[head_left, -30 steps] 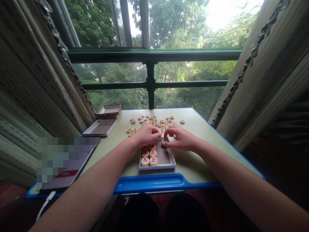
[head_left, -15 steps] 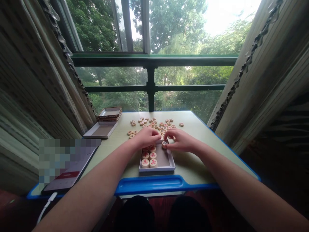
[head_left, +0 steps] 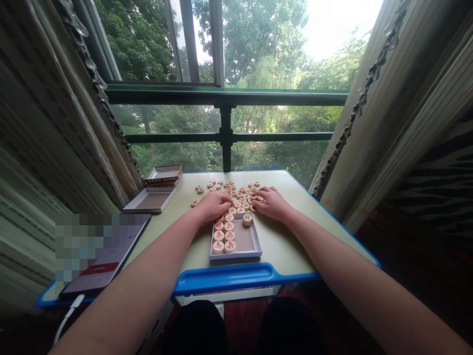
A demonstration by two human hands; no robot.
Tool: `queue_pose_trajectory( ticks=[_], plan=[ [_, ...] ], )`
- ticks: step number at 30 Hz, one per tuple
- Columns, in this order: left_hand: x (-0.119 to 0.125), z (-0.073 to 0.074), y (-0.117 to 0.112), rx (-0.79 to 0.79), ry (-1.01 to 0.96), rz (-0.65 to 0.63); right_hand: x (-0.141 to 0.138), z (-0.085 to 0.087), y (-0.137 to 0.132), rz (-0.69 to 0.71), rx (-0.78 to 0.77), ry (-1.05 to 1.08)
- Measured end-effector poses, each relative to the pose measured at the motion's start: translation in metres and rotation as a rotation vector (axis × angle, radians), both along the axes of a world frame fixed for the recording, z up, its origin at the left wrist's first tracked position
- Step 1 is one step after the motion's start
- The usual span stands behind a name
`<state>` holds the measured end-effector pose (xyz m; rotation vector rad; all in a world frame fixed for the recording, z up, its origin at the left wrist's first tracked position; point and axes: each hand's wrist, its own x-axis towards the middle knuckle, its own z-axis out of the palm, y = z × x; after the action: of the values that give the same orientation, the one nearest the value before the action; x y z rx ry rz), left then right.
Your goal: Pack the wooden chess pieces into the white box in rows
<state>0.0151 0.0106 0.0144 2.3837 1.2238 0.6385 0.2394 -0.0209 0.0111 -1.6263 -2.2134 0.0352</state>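
A shallow white box (head_left: 254, 241) near the table's front holds round wooden Chinese chess pieces. Two columns of red-marked pieces (head_left: 229, 235) fill its left side, and one dark-marked chess piece (head_left: 247, 219) sits in its upper right. My left hand (head_left: 213, 206) is over the box's far left corner, fingers bent but loose among the scattered pieces; it hides some of them. Beyond the far right corner, my right hand (head_left: 272, 203) rests with fingers apart on the loose chess pieces (head_left: 242, 198), touching a few at the right edge of the pile.
At the table's back left stand another shallow tray (head_left: 151, 201) and a brown-edged box lid (head_left: 164, 172). A tablet (head_left: 107, 261) with a white cable lies at the left edge. The blue table rim (head_left: 225, 278) has a groove in front. A railing (head_left: 225, 138) and window are behind.
My right hand has let go of the dark-marked piece in the box's upper right and moved right, onto the loose pieces. My left hand has shifted slightly left. The view has moved slightly.
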Motion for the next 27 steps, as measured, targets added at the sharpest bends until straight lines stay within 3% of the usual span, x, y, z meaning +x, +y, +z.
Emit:
queue_pose_trajectory(
  ticks=[6,11,22,27],
  plan=[
    [-0.0019,-0.0054,0.0087,-0.040,-0.025,0.060,-0.0046,-0.0051,0.0068,0.132,-0.003,-0.041],
    [-0.0013,-0.0061,0.0083,-0.035,-0.038,0.086,-0.0037,-0.0026,0.0069,0.062,0.037,-0.007],
    [-0.0020,-0.0060,0.0076,-0.011,-0.025,0.063,-0.0050,-0.0020,0.0061,0.051,0.006,-0.040],
    [-0.0001,-0.0037,0.0027,0.034,-0.057,0.091,-0.0080,0.0014,0.0018,-0.038,-0.017,0.016]
  ],
)
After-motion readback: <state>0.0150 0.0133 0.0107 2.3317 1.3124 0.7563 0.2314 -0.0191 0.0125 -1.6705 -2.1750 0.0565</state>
